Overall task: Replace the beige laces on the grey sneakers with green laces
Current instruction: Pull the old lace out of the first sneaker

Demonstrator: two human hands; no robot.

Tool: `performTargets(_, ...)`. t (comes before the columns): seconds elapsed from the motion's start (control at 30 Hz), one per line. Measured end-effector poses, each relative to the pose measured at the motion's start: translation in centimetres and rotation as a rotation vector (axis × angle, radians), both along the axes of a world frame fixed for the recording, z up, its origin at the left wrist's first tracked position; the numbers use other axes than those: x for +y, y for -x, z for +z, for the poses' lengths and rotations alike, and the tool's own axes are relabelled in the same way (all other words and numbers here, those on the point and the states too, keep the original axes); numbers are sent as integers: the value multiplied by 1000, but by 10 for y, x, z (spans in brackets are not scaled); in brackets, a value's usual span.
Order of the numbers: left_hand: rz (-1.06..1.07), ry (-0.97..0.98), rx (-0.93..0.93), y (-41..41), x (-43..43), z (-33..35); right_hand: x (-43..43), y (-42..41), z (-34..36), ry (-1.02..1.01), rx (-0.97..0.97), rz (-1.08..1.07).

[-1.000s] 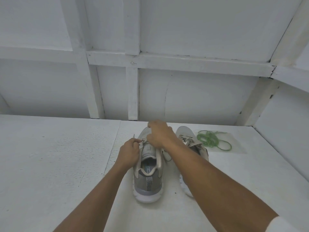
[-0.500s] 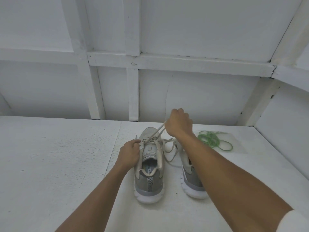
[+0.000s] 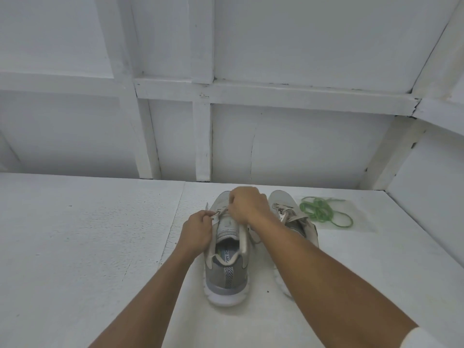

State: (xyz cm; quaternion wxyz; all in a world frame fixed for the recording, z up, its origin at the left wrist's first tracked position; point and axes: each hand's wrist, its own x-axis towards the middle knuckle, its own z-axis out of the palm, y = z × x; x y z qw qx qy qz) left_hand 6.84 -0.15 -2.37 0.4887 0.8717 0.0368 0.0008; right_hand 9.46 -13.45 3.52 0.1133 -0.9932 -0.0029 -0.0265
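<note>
Two grey sneakers stand side by side, heels toward me. The left sneaker point(image 3: 227, 275) has beige laces point(image 3: 244, 243) partly loosened. My left hand point(image 3: 198, 231) pinches the shoe's left eyelet edge and a lace end. My right hand point(image 3: 247, 205) is closed over the laces near the toe of that shoe. The right sneaker point(image 3: 291, 217) is partly hidden behind my right forearm, its beige laces still threaded. Green laces point(image 3: 320, 209) lie in a loose tangle to the right of the shoes.
The shoes rest on a white textured tabletop point(image 3: 88, 234). A clear plastic sheet point(image 3: 361, 222) lies under the green laces. A white panelled wall point(image 3: 276, 141) rises directly behind the table, with a slanted wall at the right.
My right hand, which had pulled a beige lace up and to the right, has come back down onto the left sneaker's laces. My left hand has stayed on the shoe's left edge.
</note>
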Motion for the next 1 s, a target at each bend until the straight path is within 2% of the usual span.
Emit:
performTargets(0.13,-1,-5,8,-1,0,-1,-27,-6,28,-42,-236,-177)
performTargets(0.2,3,-7,5,-1,-1,-1,-36,-9,35,-41,-273,-216)
performTargets(0.33,5,-11,4,-1,-2,0,-23,-5,24,-86,-88,-2)
performTargets(0.47,-5,-6,-1,-1,0,-1,5,1,-3,33,200,119)
performTargets(0.6,-7,-2,-16,0,0,-1,9,3,-1,97,46,77)
performTargets(0.8,-6,4,-6,-1,1,-2,-19,-4,31,-23,-289,-95)
performTargets(0.9,0,8,0,-2,0,-4,-27,-7,31,-41,-275,-111)
performTargets(1.0,7,10,-1,-2,-1,-4,-20,-5,21,-84,-146,34)
